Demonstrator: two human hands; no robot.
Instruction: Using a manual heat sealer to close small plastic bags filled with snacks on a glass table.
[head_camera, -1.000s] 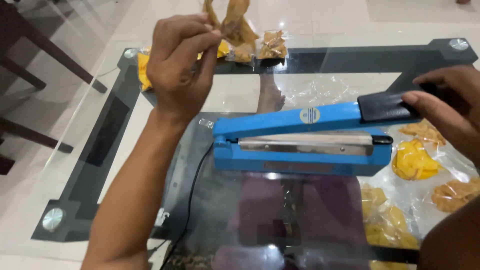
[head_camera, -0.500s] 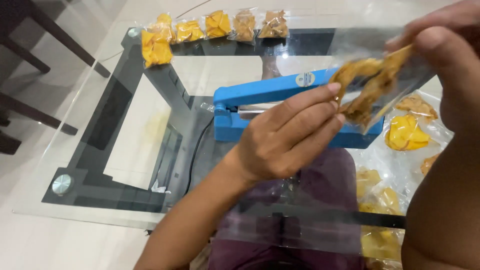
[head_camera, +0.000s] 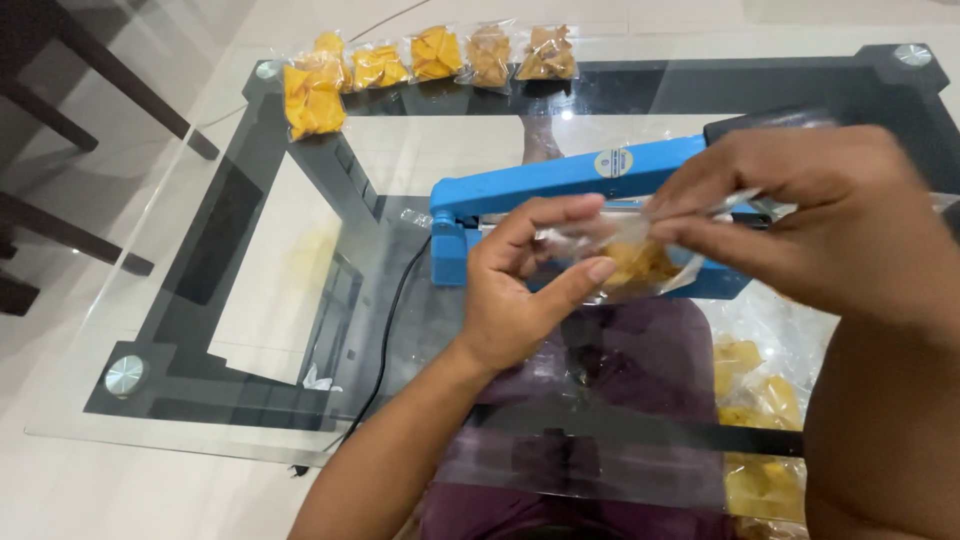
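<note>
Single head-worn view, looking steeply down over near edge of clear glass table with black frame. Close range: both hands fill centre and right. Far edge reaches row of clear snack packets; pale floor beyond.

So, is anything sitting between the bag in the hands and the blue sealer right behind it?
Nothing visible. Both the left hand and right hand hold the clear snack bag directly in front of the blue sealer, with no object between them.
</note>
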